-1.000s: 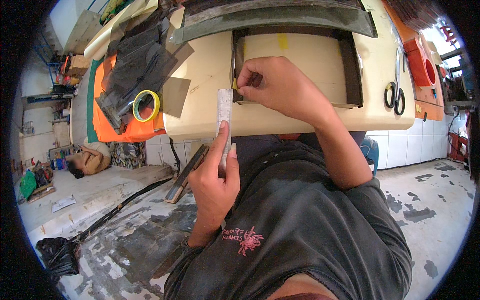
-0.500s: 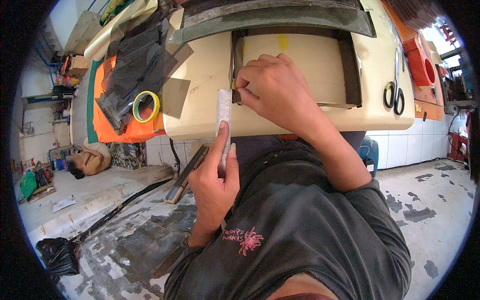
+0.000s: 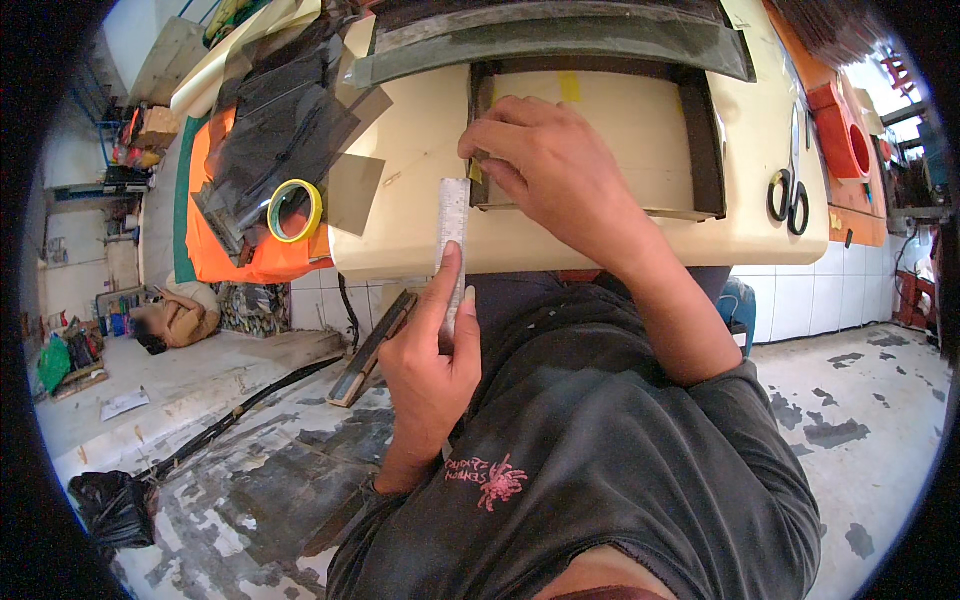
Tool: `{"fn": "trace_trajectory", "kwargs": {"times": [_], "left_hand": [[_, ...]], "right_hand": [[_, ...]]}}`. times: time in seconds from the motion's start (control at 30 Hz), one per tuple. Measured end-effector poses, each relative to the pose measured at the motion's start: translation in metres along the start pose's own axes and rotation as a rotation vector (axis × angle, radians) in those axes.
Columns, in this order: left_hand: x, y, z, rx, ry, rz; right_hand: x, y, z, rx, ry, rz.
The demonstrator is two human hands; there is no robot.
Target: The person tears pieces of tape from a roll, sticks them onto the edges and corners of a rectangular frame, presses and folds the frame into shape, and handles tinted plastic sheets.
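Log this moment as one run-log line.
left hand: holds metal ruler | right hand: presses dark frame strip on cream table | scissors: lying right

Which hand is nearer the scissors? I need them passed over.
Right hand: it rests on the table left of the scissors. The left hand holds the ruler, farther away.

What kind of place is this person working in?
Probably a small craft or repair workshop. A cream worktable holds scissors, a yellow tape roll and dark sheet material, and the concrete floor is worn and stained.
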State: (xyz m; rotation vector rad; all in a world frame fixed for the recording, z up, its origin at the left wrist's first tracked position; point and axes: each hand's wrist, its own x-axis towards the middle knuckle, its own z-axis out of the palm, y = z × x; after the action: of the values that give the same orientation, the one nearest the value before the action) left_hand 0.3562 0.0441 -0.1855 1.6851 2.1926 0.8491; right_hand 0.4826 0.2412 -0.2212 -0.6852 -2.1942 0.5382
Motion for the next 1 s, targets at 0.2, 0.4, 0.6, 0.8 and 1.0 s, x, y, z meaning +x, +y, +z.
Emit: {"fn": "trace_trajectory", "kwargs": {"times": [0.2,0.4,0.6,0.8,1.0], "left_hand": [[-0.001,0.005,-0.006,0.006,-0.044,-0.074],[-0.002,0.003,-0.003,0.007,0.006,-0.009],[-0.003,0.006,-0.003,-0.006,0.002,-0.036],[-0.002,0.006,-0.002,-0.006,0.002,-0.021],[-0.002,0.004,-0.003,-0.002,-0.004,-0.016]], "right_hand": [[0.003,-0.002,-0.005,-0.020,-0.039,-0.027],[0.005,-0.004,-0.009,-0.093,-0.034,-0.056],[0.006,-0.008,-0.015,-0.248,-0.048,-0.159],[0.004,-0.003,-0.007,-0.251,-0.027,-0.134],[0.003,0.000,-0.006,-0.133,-0.065,-0.089]]}}
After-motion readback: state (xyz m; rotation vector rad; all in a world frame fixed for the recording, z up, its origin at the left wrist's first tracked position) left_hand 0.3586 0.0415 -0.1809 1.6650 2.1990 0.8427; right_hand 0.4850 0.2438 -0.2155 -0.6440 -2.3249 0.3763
